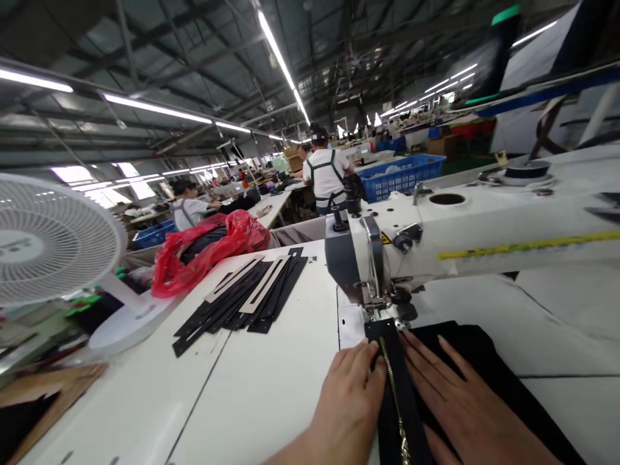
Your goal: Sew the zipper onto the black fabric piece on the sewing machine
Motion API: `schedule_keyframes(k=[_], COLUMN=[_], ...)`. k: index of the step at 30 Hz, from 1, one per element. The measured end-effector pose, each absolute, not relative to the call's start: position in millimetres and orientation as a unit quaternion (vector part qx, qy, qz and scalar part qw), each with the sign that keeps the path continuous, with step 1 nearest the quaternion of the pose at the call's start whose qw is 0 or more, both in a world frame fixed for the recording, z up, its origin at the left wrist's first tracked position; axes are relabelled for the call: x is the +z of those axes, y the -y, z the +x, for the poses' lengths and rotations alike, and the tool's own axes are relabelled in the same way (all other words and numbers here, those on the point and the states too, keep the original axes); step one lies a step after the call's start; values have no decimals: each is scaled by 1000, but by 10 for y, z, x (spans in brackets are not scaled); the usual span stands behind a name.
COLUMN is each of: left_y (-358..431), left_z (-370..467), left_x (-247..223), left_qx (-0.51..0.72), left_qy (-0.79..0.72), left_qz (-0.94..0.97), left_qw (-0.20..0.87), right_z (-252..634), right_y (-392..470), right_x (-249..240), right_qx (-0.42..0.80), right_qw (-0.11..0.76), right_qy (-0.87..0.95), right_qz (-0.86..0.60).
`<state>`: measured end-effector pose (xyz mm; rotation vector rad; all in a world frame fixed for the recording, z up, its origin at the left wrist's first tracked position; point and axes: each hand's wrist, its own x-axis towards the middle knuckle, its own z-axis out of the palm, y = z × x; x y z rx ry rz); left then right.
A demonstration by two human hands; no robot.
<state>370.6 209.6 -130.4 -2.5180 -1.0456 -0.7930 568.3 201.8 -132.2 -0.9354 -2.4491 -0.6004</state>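
A black fabric strip with a gold-toothed zipper [393, 381] runs lengthwise toward me, its far end at the needle area of a white sewing machine [484, 226]. My left hand [345, 397] grips the strip's left edge, thumb and curled fingers pressed together near the far end. On the other side, my right hand [460, 397] lies flat with its fingers stretched forward, pressing the strip's right edge and the larger black fabric [504, 368]. The zipper's metal pull hangs near the bottom of the view. Just beyond my fingertips is the presser foot [382, 307].
Left of the machine, black strips [217, 310] and pale slotted frames [265, 284] lie piled on the white table [261, 387]. A red plastic bag [208, 248] and a white fan [53, 239] stand farther left. Co-workers and a blue crate [402, 177] are behind.
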Motion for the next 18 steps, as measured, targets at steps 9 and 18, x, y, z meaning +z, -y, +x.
schedule_keyframes(k=[9, 18], left_y=[-2180, -2354], left_z=[3740, 3740], left_x=[-1307, -1252], left_qx=[-283, -269], left_qy=[383, 397], left_qz=[-871, -874], left_qw=[120, 77], right_z=[5689, 5705], right_y=[-2145, -2381], right_x=[-1315, -1329], right_qx=[-225, -252], right_qw=[196, 204], right_qy=[897, 896], right_qz=[-325, -303])
